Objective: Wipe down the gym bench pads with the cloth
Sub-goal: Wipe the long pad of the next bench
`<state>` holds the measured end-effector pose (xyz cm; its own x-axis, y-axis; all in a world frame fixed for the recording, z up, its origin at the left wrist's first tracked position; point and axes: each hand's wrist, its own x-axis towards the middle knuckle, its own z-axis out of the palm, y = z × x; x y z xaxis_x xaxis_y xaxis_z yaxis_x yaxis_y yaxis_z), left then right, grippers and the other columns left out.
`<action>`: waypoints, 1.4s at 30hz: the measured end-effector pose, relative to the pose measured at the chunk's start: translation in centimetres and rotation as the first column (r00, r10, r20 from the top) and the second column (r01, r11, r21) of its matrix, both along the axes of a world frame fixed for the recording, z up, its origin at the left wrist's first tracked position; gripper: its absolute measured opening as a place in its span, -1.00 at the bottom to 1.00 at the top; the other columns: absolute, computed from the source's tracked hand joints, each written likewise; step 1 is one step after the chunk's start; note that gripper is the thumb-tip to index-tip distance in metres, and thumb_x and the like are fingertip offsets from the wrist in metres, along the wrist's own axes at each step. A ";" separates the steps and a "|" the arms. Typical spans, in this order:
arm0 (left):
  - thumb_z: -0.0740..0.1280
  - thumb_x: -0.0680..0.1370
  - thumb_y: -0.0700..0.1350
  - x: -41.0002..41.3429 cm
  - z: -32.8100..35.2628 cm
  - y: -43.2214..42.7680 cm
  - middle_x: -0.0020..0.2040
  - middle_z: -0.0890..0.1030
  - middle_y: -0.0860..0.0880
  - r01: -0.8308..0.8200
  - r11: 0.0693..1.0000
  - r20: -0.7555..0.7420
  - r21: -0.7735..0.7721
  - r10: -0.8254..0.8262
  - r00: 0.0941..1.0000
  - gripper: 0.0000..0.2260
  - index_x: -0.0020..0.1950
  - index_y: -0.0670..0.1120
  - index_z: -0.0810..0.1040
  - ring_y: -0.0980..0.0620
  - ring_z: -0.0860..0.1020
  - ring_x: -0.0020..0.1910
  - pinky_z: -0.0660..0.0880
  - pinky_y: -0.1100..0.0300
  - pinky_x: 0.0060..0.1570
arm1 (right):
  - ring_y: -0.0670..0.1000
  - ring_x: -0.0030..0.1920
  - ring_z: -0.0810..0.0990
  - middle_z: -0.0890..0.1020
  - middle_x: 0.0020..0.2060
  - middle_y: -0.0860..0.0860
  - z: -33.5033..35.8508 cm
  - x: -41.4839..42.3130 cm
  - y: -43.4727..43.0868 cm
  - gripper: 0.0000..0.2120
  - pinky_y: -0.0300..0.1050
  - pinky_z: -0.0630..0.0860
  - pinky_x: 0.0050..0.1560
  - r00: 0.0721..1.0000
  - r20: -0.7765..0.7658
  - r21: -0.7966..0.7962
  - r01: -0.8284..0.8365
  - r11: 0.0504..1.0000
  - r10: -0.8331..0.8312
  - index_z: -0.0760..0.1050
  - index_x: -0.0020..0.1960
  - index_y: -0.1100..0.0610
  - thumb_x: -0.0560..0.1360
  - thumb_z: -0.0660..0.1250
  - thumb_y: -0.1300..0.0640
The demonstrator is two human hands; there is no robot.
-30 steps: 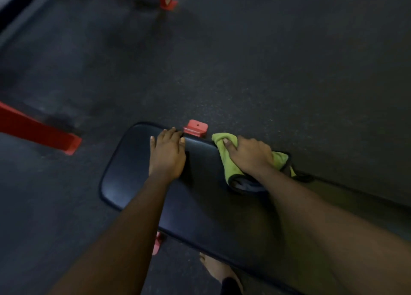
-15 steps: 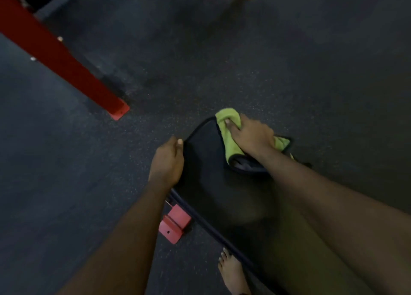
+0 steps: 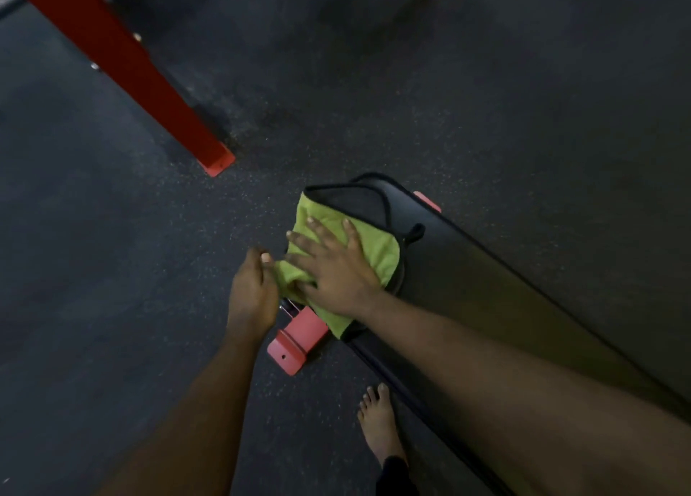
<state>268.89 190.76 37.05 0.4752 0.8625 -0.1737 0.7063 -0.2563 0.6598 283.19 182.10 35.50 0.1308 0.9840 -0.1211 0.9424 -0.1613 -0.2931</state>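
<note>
The black bench pad (image 3: pixel 486 293) runs from the middle of the view down to the lower right. A green cloth (image 3: pixel 377 250) with a dark folded-back corner lies spread over the pad's near end. My right hand (image 3: pixel 332 267) presses flat on the cloth, fingers straight and spread. My left hand (image 3: pixel 252 293) is at the pad's left edge, fingers curled, thumb and fingers pinching the cloth's hanging edge.
A red bench foot (image 3: pixel 297 340) sticks out under the pad end, another red tab (image 3: pixel 428 201) on the far side. A red frame leg (image 3: pixel 123 65) slants across the upper left of the dark rubber floor (image 3: pixel 486 103). My bare foot (image 3: pixel 379 424) stands beside the bench.
The cloth has been spread wider over the pad end, and my right hand has flattened on it. My left hand has shifted from the pad edge to the cloth's edge. The view has swung left.
</note>
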 end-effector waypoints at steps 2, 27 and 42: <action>0.02 0.70 -0.02 0.6 0.0 -1.7 -0.02 0.54 -0.03 0.029 0.999 -0.011 -0.040 -0.029 1.000 -0.78 0.11 -0.04 0.43 -0.01 0.51 -0.09 0.36 0.11 -0.13 | 0.09 0.63 -0.06 0.14 0.62 -0.11 -0.2 -1.6 -2.9 -0.47 0.45 -0.09 0.47 0.999 -0.020 -0.002 0.041 0.999 -0.041 0.32 0.50 -0.19 0.55 0.17 -0.23; 0.09 0.70 0.01 -0.9 12.2 -45.1 0.42 0.43 -0.08 0.609 0.763 0.128 -0.217 -0.596 0.793 -0.62 0.48 -0.08 0.37 -0.05 0.40 0.39 0.35 0.02 0.36 | 0.28 0.24 0.49 0.55 0.25 0.13 8.8 -8.3 -57.4 -0.56 0.21 0.47 0.13 0.388 -0.310 -0.058 0.903 0.425 -0.868 0.50 0.31 0.13 0.43 0.38 0.17; 0.48 0.44 0.16 5.3 39.9 -47.0 0.03 0.60 -0.03 0.929 0.363 0.004 -0.077 -0.931 0.364 -0.49 0.32 0.00 0.48 0.01 0.56 0.01 0.53 0.06 0.01 | 0.06 0.09 0.43 0.48 -0.10 -0.10 41.2 -4.4 -58.7 -0.61 -0.02 0.39 -0.05 0.358 -0.562 0.302 0.928 0.218 -0.746 0.42 -0.04 0.02 0.32 0.59 -0.01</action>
